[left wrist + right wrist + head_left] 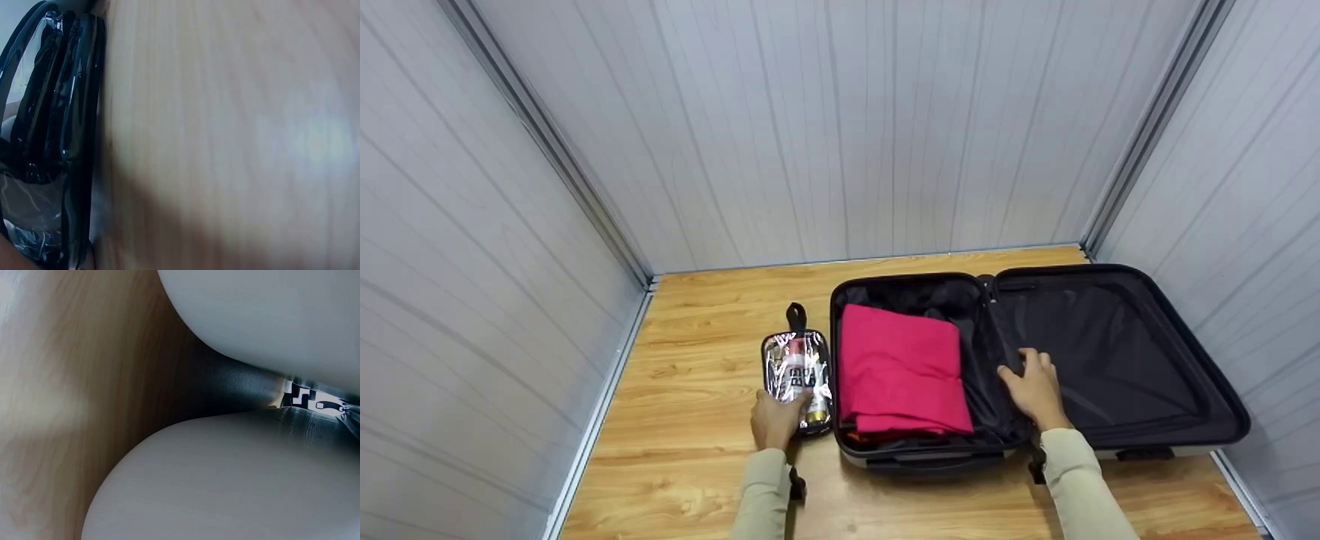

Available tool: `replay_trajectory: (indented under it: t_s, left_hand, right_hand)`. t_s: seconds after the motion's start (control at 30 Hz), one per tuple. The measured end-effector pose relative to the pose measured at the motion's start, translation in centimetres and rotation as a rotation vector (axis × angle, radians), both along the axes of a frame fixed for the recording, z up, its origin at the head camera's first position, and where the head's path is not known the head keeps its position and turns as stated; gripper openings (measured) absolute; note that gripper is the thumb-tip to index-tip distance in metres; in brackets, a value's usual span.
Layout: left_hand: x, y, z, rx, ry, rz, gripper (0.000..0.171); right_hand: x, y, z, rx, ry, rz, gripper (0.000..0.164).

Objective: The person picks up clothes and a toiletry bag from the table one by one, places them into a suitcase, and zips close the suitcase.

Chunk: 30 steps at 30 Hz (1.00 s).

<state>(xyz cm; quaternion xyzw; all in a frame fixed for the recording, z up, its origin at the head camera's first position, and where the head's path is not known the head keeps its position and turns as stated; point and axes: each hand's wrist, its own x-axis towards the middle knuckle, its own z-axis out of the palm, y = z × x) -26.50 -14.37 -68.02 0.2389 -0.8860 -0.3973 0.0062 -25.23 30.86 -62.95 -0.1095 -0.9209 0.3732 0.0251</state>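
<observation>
A clear toiletry pouch (796,367) with black trim and a black loop handle lies on the floor, left of an open suitcase (911,459). Bottles show through its glossy top. My left hand (778,420) grips the pouch's lower left side, thumb over the top; the fingers underneath are hidden. The left wrist view shows the pouch's dark side wall (79,112). At the suitcase's middle edge my right hand (1039,394) holds the dark rim between thumb and fingers. Folded pink cloth (904,367) fills much of the suitcase's left half.
The suitcase's right half (1110,360) lies flat with dark lining. Wood floor (690,420) extends to the left and front. Pale panel walls (840,135) stand behind and at both sides. The right wrist view shows the two pale outer shells (214,478) close to the floor.
</observation>
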Motion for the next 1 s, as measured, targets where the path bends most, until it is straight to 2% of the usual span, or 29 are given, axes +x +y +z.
replay_trajectory:
  t_s: [0.27,0.67,1.0]
  left_hand:
    - [0.1,0.0,0.3,0.006,0.051,0.015,0.09]
    - [-0.1,-0.3,0.5,0.019,0.099,0.024,0.087]
    - [-0.1,-0.3,1.2,0.026,0.135,0.039,0.075]
  right_hand:
    - [0.0,-0.2,0.1,0.0,0.006,0.003,0.064]
    - [0.0,-0.3,0.1,0.003,0.016,0.003,0.064]
    - [-0.1,-0.2,-0.1,0.011,0.017,-0.001,0.064]
